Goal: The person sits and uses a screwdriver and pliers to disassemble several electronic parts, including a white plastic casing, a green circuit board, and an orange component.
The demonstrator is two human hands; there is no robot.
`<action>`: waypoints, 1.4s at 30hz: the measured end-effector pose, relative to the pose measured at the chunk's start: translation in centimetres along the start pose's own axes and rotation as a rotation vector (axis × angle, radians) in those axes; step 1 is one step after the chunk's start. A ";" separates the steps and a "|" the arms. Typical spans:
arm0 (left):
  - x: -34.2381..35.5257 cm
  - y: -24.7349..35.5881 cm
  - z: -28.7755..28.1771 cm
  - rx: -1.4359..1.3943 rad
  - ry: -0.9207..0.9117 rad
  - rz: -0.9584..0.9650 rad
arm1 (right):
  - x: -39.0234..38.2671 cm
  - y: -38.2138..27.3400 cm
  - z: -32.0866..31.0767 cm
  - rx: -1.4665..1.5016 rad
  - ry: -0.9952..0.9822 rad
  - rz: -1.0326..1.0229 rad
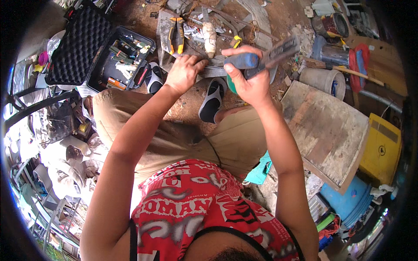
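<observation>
My right hand is raised at the far right of the work spot, wrapped round a dark grey, long flat tool that is blurred by motion. A blue rounded handle or head shows at the same hand; whether it is part of that tool I cannot tell. Lower and to the left, my left hand has its fingers bent down at the near edge of a worn board. From its fingertips a thin metal strip runs toward the right hand. A green round edge shows under my right hand.
Beyond my left hand lie black and yellow pliers and a tool with a wrapped handle. An open black case with small parts stands left. A wooden board, a bucket and a yellow case are right.
</observation>
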State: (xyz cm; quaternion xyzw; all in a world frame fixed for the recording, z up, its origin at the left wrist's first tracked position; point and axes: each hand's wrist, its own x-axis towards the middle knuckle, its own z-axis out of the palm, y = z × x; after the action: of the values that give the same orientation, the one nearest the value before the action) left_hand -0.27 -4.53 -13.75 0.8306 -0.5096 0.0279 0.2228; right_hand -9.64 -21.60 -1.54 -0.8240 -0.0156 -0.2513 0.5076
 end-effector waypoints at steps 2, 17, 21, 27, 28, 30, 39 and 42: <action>-0.5 -0.1 0.3 -0.012 -0.004 -0.022 | -0.6 0.0 0.5 -0.018 -0.010 -0.049; -1.8 -0.4 1.5 0.039 0.058 0.029 | 4.2 3.5 -0.1 0.062 -0.126 0.227; -1.7 -0.3 1.4 0.028 0.089 0.041 | 5.6 3.8 0.0 0.089 -0.145 0.343; -1.7 -0.1 1.1 0.022 0.066 0.035 | 7.4 4.4 -0.2 0.078 -0.142 0.439; -1.7 -0.1 1.0 0.027 0.056 0.044 | 7.3 3.8 -0.5 0.101 -0.103 0.430; -1.4 -0.1 0.6 0.011 0.063 0.047 | 6.6 1.2 -1.5 0.147 -0.025 0.408; -0.3 2.9 -10.3 -0.082 0.453 0.264 | 2.0 1.6 -10.1 -0.621 0.134 0.021; -1.6 3.3 -12.2 -0.095 0.534 0.231 | 2.1 5.6 -8.7 -0.696 0.024 0.113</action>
State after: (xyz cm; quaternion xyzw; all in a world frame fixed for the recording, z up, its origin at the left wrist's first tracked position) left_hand -1.62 0.40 -2.07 0.7191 -0.5247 0.2465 0.3832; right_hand -9.70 -32.11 -2.14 -0.9442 0.1227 -0.2228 0.2094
